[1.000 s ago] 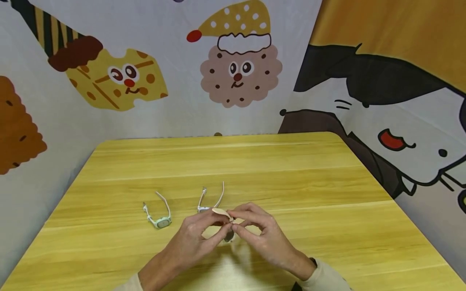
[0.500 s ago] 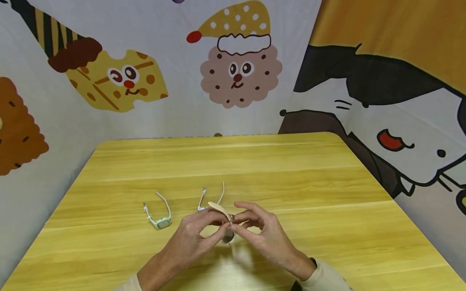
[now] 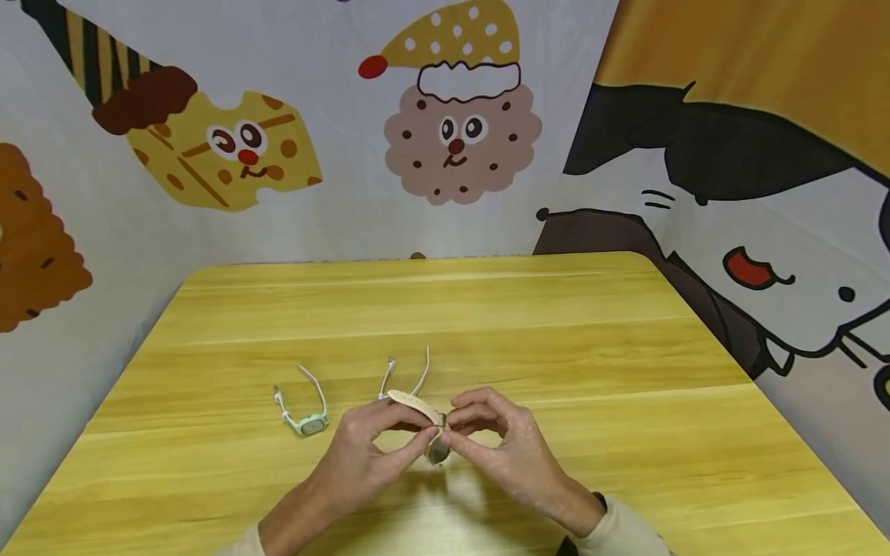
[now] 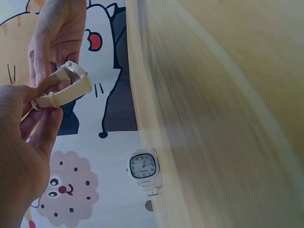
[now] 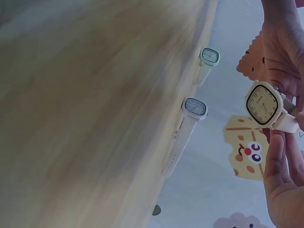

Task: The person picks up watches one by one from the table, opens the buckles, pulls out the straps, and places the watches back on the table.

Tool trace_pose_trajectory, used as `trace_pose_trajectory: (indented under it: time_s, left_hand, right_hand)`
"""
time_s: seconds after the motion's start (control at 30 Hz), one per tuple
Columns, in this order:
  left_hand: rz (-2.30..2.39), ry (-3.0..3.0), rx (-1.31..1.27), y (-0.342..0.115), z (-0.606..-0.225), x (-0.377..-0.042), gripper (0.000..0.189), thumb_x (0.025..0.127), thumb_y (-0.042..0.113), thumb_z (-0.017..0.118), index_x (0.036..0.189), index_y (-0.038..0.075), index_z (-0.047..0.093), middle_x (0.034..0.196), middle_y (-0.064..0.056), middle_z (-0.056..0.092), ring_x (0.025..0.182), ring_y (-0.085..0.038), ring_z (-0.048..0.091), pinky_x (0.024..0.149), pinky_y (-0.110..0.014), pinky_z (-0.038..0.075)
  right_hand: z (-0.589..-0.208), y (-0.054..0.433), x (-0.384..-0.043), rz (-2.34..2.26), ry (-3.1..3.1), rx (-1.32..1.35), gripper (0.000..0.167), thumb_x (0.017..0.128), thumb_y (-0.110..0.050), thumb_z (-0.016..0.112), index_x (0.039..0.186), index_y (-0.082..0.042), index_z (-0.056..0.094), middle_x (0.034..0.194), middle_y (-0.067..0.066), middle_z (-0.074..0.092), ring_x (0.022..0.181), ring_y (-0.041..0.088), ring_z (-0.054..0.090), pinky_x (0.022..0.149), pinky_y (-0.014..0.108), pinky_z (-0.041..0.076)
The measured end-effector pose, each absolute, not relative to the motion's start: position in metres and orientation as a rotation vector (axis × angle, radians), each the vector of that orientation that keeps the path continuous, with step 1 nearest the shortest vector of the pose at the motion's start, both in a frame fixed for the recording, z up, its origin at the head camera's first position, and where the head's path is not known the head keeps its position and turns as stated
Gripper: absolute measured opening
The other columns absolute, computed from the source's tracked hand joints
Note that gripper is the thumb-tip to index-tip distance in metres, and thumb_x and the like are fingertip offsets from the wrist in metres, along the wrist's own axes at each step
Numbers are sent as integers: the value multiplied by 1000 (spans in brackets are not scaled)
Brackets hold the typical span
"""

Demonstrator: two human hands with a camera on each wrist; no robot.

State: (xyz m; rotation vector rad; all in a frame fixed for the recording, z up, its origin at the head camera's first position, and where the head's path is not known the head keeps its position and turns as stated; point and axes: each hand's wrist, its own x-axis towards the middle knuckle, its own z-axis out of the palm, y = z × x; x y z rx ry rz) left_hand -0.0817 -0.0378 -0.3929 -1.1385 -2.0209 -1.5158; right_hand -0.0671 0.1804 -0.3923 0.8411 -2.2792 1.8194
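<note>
A cream wristwatch (image 3: 437, 451) is held up between both hands above the table, its strap bent into a loop. My left hand (image 3: 365, 455) pinches the strap (image 3: 412, 401) near the buckle, and the strap's free end sticks out over the fingers. From the other side, my right hand (image 3: 501, 448) pinches the band at the buckle with thumb and fingertips. The right wrist view shows the dial (image 5: 262, 104) with its dark rim and hands. In the left wrist view the looped band (image 4: 71, 93) passes between the fingers of both hands.
On the wooden table (image 3: 556, 324) lie two more watches with unfastened straps: a pale green one (image 3: 311, 425) at left, and a white one (image 5: 194, 108) partly hidden behind the left hand in the head view. A cartoon-printed cloth (image 3: 334, 224) hangs behind the table.
The strap's free end reaches farther left over the left hand than before. My right index finger has drawn back slightly from the strap. The two watches on the table stay put.
</note>
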Motion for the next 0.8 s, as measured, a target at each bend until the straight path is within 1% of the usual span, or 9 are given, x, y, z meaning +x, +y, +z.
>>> trace_pose_trajectory:
  time_s: [0.2,0.37,0.47,0.6,0.8]
  left_hand:
    - [-1600,-1979,-1123,-38,-394,-80,20,85,-7,78,95,10,74,97,-3,73,89,-18,71,75,-28,60]
    - [-1594,-1952,-1125,-37,-395,-81,15,88,-5,77,96,8,74,96,-7,73,87,-20,72,73,-28,60]
    - [-1606,-1945,-1123,-37,-395,-81,13,89,-4,77,95,7,74,96,-8,73,86,-21,72,72,-28,60]
    - [-1643,-1962,-1114,-37,-393,-80,13,90,-4,76,95,8,74,96,-6,73,86,-20,72,72,-29,61]
    - [-1673,-2018,-1071,-35,-389,-78,13,90,-3,76,93,10,74,97,-3,74,86,-18,72,71,-31,61]
  right_hand:
    - [-391,180,-67,1800,-2234,880,22,90,0,77,109,-6,67,101,4,73,85,21,70,82,39,60]
    - [-391,180,-68,1778,-2195,925,23,89,4,76,108,-6,69,102,7,73,85,23,71,81,40,60]
    - [-393,181,-69,1758,-2173,968,24,88,9,75,108,-4,71,102,9,73,86,24,72,80,39,60]
    - [-397,181,-69,1746,-2141,1022,25,86,15,72,106,0,73,100,12,74,86,23,72,77,38,61]
    - [-396,181,-68,1700,-2102,1043,23,86,16,71,103,0,75,97,13,75,84,23,73,74,37,61]
